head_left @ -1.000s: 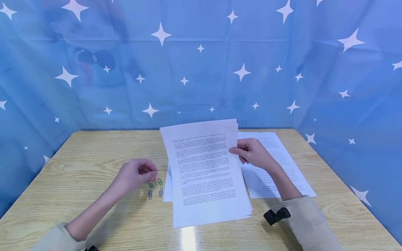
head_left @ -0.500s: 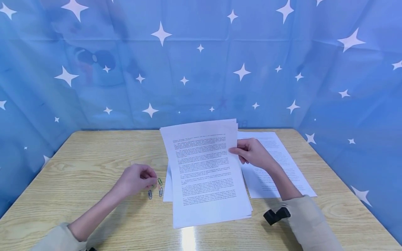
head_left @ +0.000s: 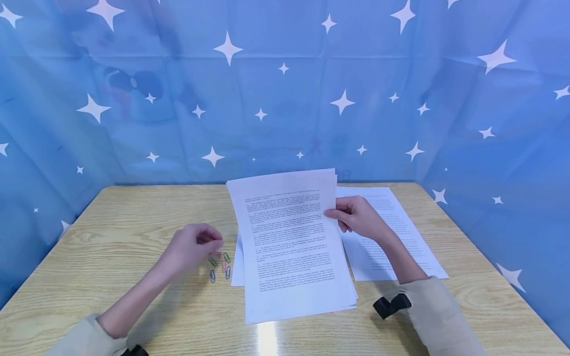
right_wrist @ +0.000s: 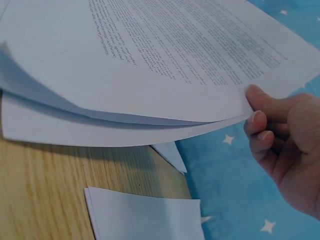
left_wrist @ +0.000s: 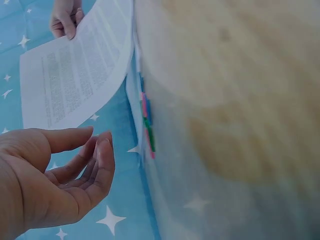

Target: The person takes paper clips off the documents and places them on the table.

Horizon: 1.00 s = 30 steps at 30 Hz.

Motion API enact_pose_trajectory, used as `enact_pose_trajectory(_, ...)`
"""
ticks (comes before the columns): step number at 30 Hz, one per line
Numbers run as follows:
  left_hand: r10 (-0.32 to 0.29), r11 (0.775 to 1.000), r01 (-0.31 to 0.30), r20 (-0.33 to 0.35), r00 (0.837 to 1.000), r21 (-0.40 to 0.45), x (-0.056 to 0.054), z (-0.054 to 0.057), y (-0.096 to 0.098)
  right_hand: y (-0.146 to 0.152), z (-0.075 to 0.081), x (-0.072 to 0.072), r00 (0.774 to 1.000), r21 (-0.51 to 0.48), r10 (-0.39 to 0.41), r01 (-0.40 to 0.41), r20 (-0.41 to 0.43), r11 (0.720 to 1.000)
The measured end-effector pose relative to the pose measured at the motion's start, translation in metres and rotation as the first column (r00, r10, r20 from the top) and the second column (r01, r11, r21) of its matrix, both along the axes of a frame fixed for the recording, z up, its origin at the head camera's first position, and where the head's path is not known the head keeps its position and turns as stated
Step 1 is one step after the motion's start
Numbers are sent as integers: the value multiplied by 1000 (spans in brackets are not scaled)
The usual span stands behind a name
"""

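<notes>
My right hand [head_left: 361, 216] pinches the right edge of a few printed sheets [head_left: 289, 247], thumb in front and fingers behind. In the right wrist view, the held sheets [right_wrist: 165, 95] bow and part at the lower edge. My left hand [head_left: 189, 249] hovers just above a group of paper clips. Its fingers are loosely bent, and the left wrist view shows a gap between thumb and fingertips with nothing in it. Below it lie a pink clip [head_left: 224, 267], green clips [head_left: 226, 257] and blue clips [head_left: 212, 276]; part of the group is hidden by the fingers.
Another printed stack [head_left: 396, 237] lies on the wooden table [head_left: 133, 222] at the right, partly behind the held sheets. A white paper edge [head_left: 238, 269] shows at their left. A blue star-patterned curtain [head_left: 285, 99] stands behind and beside the table.
My left hand dipped toward the clips and has risen again slightly. A pink clip now shows between the green and blue ones, where none showed a second ago. My right hand stays still.
</notes>
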<state>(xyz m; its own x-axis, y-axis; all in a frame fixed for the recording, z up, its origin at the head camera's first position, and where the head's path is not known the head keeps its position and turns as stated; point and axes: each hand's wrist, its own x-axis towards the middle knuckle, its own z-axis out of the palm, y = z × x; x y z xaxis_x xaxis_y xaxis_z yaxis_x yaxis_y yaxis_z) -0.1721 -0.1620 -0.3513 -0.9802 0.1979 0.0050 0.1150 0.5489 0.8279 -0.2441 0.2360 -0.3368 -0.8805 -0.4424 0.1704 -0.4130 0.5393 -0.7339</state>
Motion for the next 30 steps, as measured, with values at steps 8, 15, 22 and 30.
enact_pose_trajectory(8, 24, 999, -23, -56, 998, 33, -9, 11, 2, 2, 1, -1, 1000, -14, 2, -2, -9, 1000)
enact_pose_trajectory(15, 6, 992, 1, -58, 998, 123, -14, 16, 7, 6, 1, -2, 1000, -42, 12, -12, -9, 999)
enact_pose_trajectory(22, -15, 981, 26, -60, 998, 190, -20, 20, 12, 6, 1, -3, 1000, -73, 19, -18, 11, 997)
enact_pose_trajectory(30, -44, 973, 54, -46, 998, 226, -31, 20, 26, 7, 2, -2, 1000, -98, 12, -11, 8, 995)
